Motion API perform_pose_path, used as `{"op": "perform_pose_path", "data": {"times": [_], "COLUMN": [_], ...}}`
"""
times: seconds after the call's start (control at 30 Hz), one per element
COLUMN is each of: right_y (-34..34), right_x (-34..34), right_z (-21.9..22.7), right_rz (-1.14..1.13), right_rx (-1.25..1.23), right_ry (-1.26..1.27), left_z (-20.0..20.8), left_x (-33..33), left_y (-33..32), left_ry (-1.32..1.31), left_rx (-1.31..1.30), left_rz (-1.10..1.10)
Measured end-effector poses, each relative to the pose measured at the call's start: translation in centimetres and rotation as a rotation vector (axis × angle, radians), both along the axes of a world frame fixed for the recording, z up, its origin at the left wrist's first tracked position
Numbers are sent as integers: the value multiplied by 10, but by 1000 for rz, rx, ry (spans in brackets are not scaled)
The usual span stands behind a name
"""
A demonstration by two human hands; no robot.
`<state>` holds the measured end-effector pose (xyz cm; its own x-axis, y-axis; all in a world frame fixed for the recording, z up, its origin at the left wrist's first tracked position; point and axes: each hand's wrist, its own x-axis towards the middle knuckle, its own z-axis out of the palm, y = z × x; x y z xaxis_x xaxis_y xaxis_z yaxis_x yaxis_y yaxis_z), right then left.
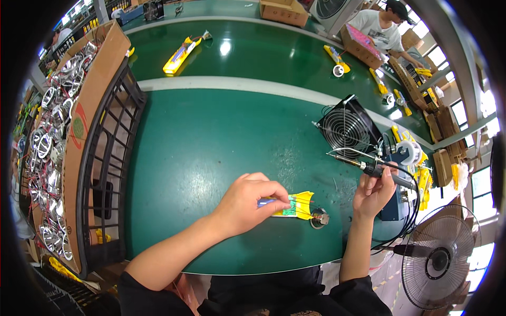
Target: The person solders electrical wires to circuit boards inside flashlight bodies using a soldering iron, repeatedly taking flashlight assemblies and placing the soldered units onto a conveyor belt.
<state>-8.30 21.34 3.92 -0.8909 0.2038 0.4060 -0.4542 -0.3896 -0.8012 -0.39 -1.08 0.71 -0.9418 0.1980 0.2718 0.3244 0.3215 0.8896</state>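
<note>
My left hand (252,199) is closed over a yellow flashlight housing (304,204) that lies on the green work mat (190,142). A green circuit board (289,208) and part of a blue cell show in the housing near the fingertips. Thin wires run from it to a round silver lamp cup (318,218) lying at its right end. Raised over the right side of the mat, my right hand (374,194) grips a soldering iron (403,181) by its dark handle. The iron's tip points left, apart from the housing, with a thin metal feed tube above it.
A black fan with a wire guard (345,129) stands at the right, beside a solder spool (410,152). On the left a carton (87,131) of silver lamp cups sits by a black crate (110,152). Yellow flashlights (182,55) lie on the far belt; a co-worker (382,31) sits beyond.
</note>
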Motion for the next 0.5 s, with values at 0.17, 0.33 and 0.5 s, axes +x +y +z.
{"op": "perform_pose_path", "data": {"times": [0.17,0.33,0.5], "right_y": [1,8,8], "right_x": [1,1,4], "right_z": [2,-1,-1], "right_rz": [58,234,324], "right_rx": [8,48,226], "right_ry": [-54,-71,-106], "left_z": [2,-2,-1], "left_x": [5,8,9], "left_y": [6,7,9], "left_ry": [112,237,244], "left_rx": [-37,-184,-219], "left_rz": [138,136,126]}}
